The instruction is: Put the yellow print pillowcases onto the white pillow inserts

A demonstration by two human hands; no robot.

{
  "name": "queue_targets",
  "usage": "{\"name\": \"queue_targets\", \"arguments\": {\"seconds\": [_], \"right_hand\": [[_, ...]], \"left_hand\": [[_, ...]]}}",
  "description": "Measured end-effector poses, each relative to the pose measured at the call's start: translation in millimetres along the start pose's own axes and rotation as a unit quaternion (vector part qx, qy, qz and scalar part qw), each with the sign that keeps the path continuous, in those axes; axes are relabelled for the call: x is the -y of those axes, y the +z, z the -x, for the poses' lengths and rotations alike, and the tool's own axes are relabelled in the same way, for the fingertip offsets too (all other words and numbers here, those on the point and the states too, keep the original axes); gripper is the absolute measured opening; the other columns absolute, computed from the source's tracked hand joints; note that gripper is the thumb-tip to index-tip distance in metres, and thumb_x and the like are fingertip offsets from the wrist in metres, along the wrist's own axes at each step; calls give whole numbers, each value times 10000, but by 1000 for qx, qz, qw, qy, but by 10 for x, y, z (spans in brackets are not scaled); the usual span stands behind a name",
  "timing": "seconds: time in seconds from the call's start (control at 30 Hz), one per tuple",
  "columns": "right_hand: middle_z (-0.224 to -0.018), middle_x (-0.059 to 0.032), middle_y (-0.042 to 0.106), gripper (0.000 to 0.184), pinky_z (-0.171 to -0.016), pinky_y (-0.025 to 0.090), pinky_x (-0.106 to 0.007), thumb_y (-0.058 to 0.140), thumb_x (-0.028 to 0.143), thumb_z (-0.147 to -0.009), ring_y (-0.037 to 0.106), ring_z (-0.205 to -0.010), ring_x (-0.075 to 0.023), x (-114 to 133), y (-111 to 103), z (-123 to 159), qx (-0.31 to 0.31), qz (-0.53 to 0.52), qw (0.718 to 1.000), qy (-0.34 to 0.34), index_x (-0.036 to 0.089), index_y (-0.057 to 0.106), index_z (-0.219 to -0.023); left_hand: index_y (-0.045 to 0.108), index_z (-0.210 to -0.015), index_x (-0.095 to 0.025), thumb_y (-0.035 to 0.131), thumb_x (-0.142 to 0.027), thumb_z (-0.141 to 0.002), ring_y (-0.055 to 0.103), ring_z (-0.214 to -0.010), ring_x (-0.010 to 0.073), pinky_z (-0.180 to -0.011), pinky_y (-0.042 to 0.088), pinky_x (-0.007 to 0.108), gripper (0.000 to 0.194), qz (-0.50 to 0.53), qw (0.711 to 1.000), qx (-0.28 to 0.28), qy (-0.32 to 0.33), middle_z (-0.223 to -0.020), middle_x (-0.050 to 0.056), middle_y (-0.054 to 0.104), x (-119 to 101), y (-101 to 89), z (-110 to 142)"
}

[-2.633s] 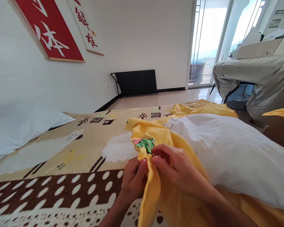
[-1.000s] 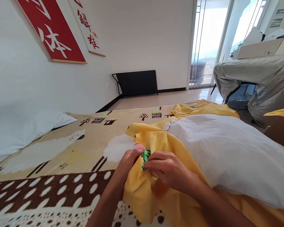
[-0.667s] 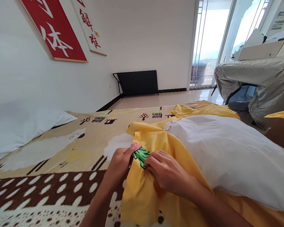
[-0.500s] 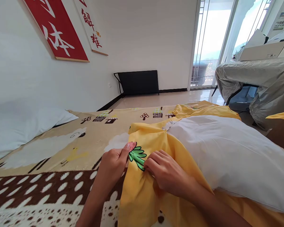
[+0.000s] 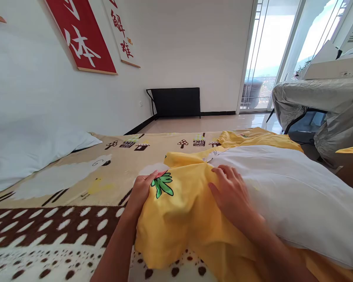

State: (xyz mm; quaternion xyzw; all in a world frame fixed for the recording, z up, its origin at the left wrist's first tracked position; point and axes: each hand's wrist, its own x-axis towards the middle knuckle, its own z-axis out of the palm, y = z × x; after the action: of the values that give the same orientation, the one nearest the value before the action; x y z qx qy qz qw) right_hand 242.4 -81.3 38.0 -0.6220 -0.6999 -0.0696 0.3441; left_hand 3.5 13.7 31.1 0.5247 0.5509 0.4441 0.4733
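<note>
My left hand [image 5: 139,192] pinches the edge of a yellow pillowcase [image 5: 185,199] beside its printed green leaves and a bit of pink. The cloth hangs in loose folds over the blanket. Over the pillowcase, close to a plump white pillow [image 5: 294,184], is my right hand [image 5: 231,192], its fingers spread and no cloth gripped. Yellow cloth shows beneath the pillow's near side and beyond its far edge, where more of it lies bunched. How far the pillow sits inside the case I cannot tell.
A patterned blanket [image 5: 73,219] covers the bed. Another white pillow [image 5: 41,150] lies at the left by the wall. A black folded frame [image 5: 176,102] leans at the back. At the right stands a table under a silvery cover [image 5: 320,94], carrying a white box [image 5: 331,69].
My right hand has let go of the cloth near the green leaves and moved right, toward the pillow. My left hand has drawn the held edge slightly left and up.
</note>
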Motion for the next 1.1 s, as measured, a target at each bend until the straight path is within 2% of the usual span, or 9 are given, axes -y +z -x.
{"name": "queue_targets", "arguments": {"seconds": [0.13,0.23,0.37,0.47,0.63,0.77,0.83,0.97,1.1], "right_hand": [[-998,-124,652,190,-778,386,-378,481,311,-897,590,-918,-285,-104,-139,-43,127,83,984,95,159,590,-933],[-835,-91,672,178,-680,343,-325,462,263,-886,617,-801,-253,-113,-114,-50,228,75,967,80,184,551,-753],[-746,-51,645,171,-595,278,-288,385,206,-900,573,-686,-199,-90,0,-48,217,20,973,76,203,494,-768],[-688,-11,597,184,-584,298,-266,373,257,-913,508,-637,-164,-95,57,-68,159,-100,980,66,212,441,-747],[-706,-5,596,219,-558,378,-249,463,375,-874,518,-645,-148,-106,-26,-112,141,-303,938,94,199,478,-746],[-861,-36,657,344,-640,504,-271,578,465,-824,625,-778,-183,-115,-176,21,266,-489,816,153,170,579,-1000],[-908,-36,668,408,-707,525,-293,634,475,-786,640,-834,-199,-170,-233,169,340,-507,770,184,174,598,-1058],[-993,-44,680,412,-757,518,-305,684,443,-745,629,-885,-220,-360,-393,492,460,-350,800,160,191,666,-1070],[-1068,-75,683,386,-849,503,-330,654,414,-772,622,-958,-252,-538,-709,657,429,-217,866,138,231,687,-1110]], "left_hand": [[742,-754,-131,702,-596,-602,629,-652,216,-605,485,270,491,-37,996,71,-28,-689,59,723,206,-159,-201],[722,-641,-113,720,-608,-573,635,-649,247,-564,475,277,500,-77,990,98,-60,-647,87,711,256,-274,-230],[732,-785,-154,731,-553,-609,662,-743,255,-601,491,272,436,-123,966,207,-98,-767,72,736,178,-278,-100],[701,-975,-187,776,-392,-603,664,-835,245,-666,507,275,431,-83,956,272,-75,-880,51,739,169,-29,15],[709,-920,-130,725,-191,-527,657,-767,239,-668,503,302,398,28,978,208,-7,-829,65,727,294,364,24],[696,-902,-115,622,-196,-536,615,-636,180,-587,458,260,382,43,996,73,13,-709,25,693,397,205,-205],[686,-964,-119,576,-221,-551,596,-628,161,-588,451,251,440,57,998,10,27,-727,23,691,453,85,-337],[692,-1021,-136,540,-204,-564,588,-740,146,-650,444,228,487,62,995,-24,71,-933,53,712,554,-18,-483],[715,-1000,-149,570,-166,-586,589,-789,146,-689,430,219,439,43,993,14,113,-957,51,713,596,-14,-494]]}}
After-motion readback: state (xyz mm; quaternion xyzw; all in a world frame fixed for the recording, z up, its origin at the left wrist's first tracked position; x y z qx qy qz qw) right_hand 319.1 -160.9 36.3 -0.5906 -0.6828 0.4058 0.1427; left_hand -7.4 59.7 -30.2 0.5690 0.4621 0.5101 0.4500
